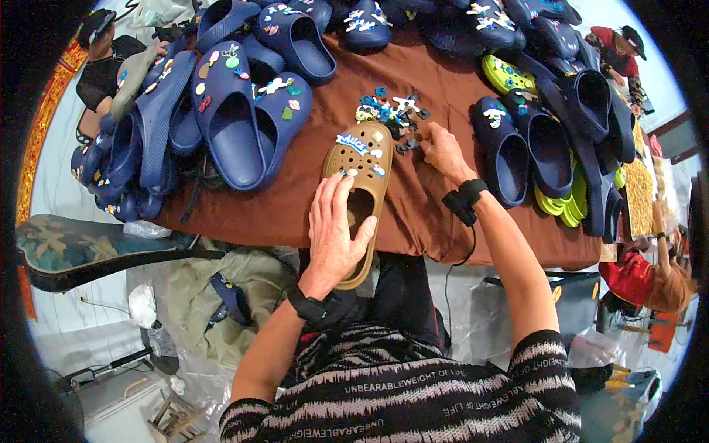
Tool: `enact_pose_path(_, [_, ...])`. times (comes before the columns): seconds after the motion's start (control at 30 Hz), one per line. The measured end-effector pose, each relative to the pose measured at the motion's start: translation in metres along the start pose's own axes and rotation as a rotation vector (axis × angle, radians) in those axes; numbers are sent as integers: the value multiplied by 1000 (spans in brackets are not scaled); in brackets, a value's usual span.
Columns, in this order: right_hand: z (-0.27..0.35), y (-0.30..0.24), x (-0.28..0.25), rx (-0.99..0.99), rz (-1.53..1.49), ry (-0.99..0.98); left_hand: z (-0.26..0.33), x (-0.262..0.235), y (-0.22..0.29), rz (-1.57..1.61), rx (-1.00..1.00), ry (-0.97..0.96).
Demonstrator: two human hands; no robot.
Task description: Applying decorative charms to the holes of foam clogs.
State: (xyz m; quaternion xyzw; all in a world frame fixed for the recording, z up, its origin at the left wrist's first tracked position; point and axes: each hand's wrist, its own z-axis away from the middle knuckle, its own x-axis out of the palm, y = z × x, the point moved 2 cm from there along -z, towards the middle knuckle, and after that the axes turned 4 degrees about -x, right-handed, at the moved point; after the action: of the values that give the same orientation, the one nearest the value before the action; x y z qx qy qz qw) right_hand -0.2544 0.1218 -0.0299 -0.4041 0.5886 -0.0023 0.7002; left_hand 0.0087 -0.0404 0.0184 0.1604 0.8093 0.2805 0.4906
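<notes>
We note our left hand (334,236) flat, fingers spread on tan clog (362,188), right hand (443,151) fingers narrowed, touching charm pile (388,111) beyond the toe.

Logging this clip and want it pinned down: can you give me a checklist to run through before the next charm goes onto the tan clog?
1. Tan clog steadied: ok, left hand lies flat on it at the table edge.
2. Charms within reach: ok, right hand is at the charm pile.
3. Charm actually pinched: cannot tell, fingertips hide it.
4. Free holes on the clog: ok, several open beside the charms already fitted.
5. Working space: ok, brown tablecloth is bare around the clog; navy clogs lie to both sides.
</notes>
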Motion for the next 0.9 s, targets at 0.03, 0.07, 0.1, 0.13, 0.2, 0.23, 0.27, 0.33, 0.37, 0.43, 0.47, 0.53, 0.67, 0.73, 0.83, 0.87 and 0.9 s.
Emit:
enact_pose_path(0.03, [0, 5, 1, 4, -54, 76, -1, 0, 1, 3, 1, 0])
enact_pose_path(0.07, [1, -2, 0, 3, -111, 147, -1, 0, -1, 1, 2, 1])
enact_pose_path(0.1, [3, -8, -2, 0, -112, 143, 0, -1, -2, -2, 4, 2])
enact_pose_path(0.13, [6, -16, -2, -74, -72, 102, 0, -2, -2, -4, 0, 4])
enact_pose_path(0.2, [11, -22, -3, -141, -28, 65, 0, -1, -2, -12, 4, 3])
enact_pose_path(0.23, [12, -23, 0, -202, 36, 69, 0, 0, -2, -11, 5, 2])
enact_pose_path(0.27, [13, -24, 1, -264, 99, 74, 0, 0, -2, -6, 4, 2])
enact_pose_path(0.33, [9, -25, 1, -258, 78, 72, 0, -2, -2, -4, 3, 4])
enact_pose_path(0.37, [4, -19, 0, -277, 61, 58, 0, -2, -1, 1, 2, 3])
enact_pose_path(0.43, [-3, -6, -1, -295, 45, 46, -1, -1, 1, 6, 3, 3])
enact_pose_path(0.47, [-5, 0, -1, -232, -38, 36, -1, -1, 1, 5, 3, -1])
enact_pose_path(0.53, [-6, 13, -3, -167, -118, 29, -2, 1, 1, 8, 6, -5])
enact_pose_path(0.67, [2, 2, -9, 61, -596, -153, 1, -2, -3, 1, 6, 8])
enact_pose_path(0.73, [6, 7, -10, 133, -679, -195, -1, -1, 0, 2, 15, 8])
enact_pose_path(0.83, [9, -3, -12, 194, -717, -232, -1, -1, 0, 5, 3, 7])
enact_pose_path(0.87, [11, -6, -13, 193, -717, -233, -1, -2, 0, 5, 2, 4])
enact_pose_path(0.9, [12, -9, -13, 202, -755, -214, -1, -2, 0, 5, -1, 2])
